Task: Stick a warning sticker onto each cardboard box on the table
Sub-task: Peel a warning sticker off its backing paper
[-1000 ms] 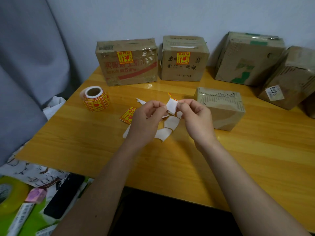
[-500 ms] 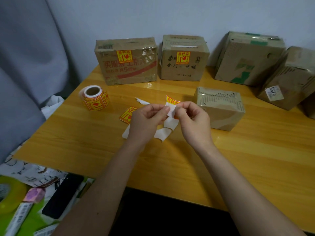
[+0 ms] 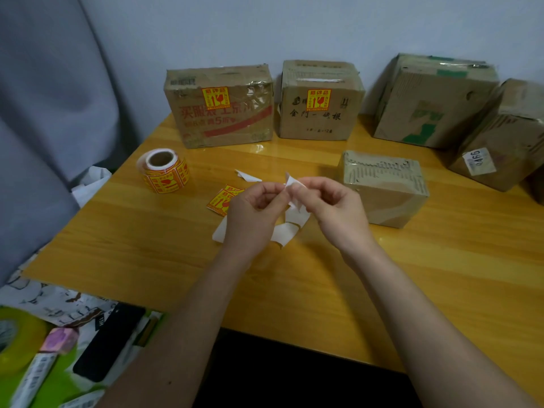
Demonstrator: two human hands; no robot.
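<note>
Worktop point(image 3: 412, 290) of yellow wood carries five cardboard boxes: two at the back, the red-printed box point(image 3: 220, 110) and the black-lettered box point(image 3: 319, 103), each bear a warning sticker on the front face; the green-marked box point(image 3: 426, 101), the labelled box point(image 3: 500, 136) and the small box point(image 3: 385, 187) show none. A sticker roll point(image 3: 163, 170) stands left of centre, a loose sticker point(image 3: 219, 200) beside the left hand point(image 3: 253, 213). Both hands meet above the worktop, left and right hand point(image 3: 332, 207) each in a narrow fingertip grip on one white-backed sticker strip point(image 3: 293, 184), which hangs between them over peeled backing paper point(image 3: 284, 234).
</note>
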